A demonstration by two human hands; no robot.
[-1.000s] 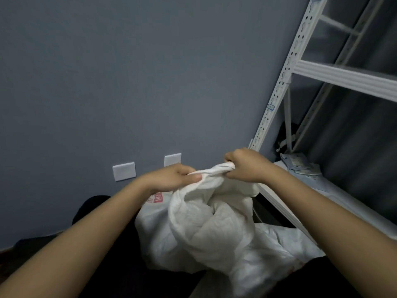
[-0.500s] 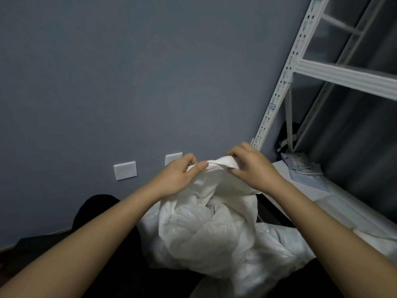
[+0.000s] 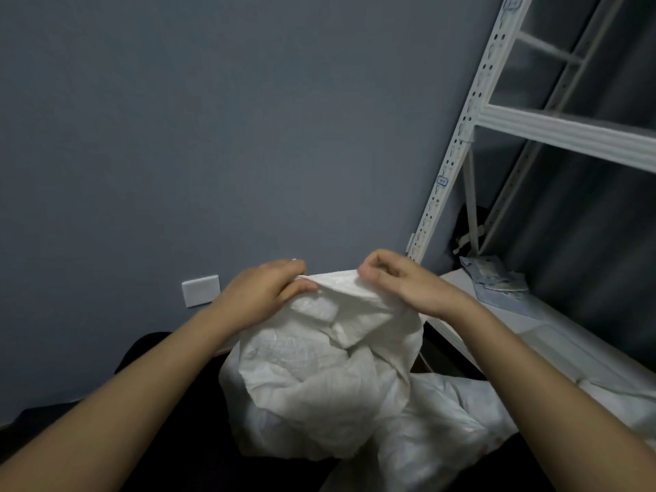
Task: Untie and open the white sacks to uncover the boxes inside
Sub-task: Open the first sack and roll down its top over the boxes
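Sack (image 3: 319, 378) top edge pinched by L hand (image 3: 264, 292) & R hand (image 3: 401, 284), fingers curled on fabric, near rack (image 3: 458, 165).

Place: a storeroom or stockroom corner
Shelving: white slotted metal rack (image 3: 458, 154) against the right side
Wall: bare grey wall (image 3: 213, 136) with a white switch plate (image 3: 201, 290)
Stock: loose packets (image 3: 495, 278) at the shelf's back corner
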